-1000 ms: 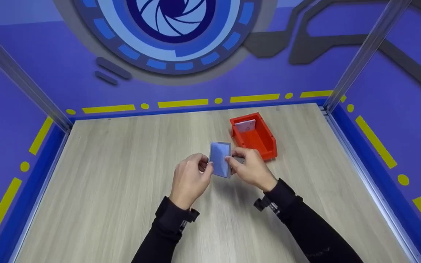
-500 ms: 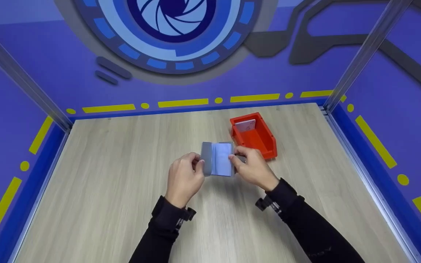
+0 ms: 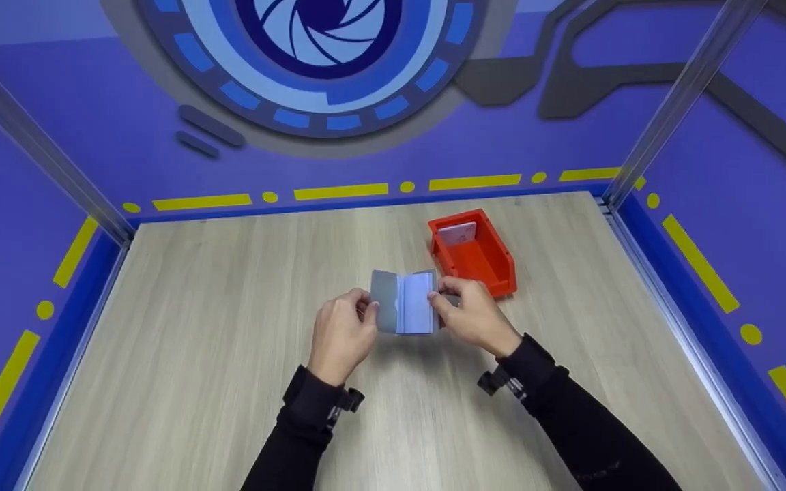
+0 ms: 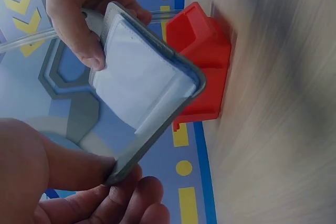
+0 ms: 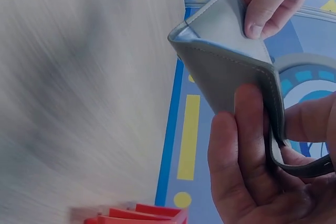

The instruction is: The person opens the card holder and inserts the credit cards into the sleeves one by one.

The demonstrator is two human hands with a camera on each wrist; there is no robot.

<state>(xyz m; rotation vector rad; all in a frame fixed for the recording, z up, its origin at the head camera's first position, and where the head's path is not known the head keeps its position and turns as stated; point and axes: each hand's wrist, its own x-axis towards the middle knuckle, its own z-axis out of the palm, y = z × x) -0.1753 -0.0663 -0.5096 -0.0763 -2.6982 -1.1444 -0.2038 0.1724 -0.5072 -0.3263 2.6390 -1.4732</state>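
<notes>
A small grey stitched card holder [image 3: 385,303] stands spread apart between my two hands above the table, its pale plastic sleeves [image 4: 139,72] facing me. My left hand [image 3: 342,334] pinches the left cover's edge between thumb and fingers. At the other side my right hand [image 3: 471,314] grips the right cover, thumb over the sleeve side and fingers behind. A narrow grey strap [image 5: 310,169] sticks out from the holder next to the right fingers. The outer grey back [image 5: 220,72] shows in the right wrist view.
Just beyond my right hand, a red plastic bin [image 3: 471,259] sits on the wood-grain table [image 3: 229,341]. A pale printed card [image 3: 458,234] leans inside its back end. Blue-purple panels [image 3: 338,164] wall the table at the back and both sides.
My left hand has shifted left, swinging the left cover outward so the card holder lies wider apart, with its inner face showing. The right hand has barely moved; the bin stays put.
</notes>
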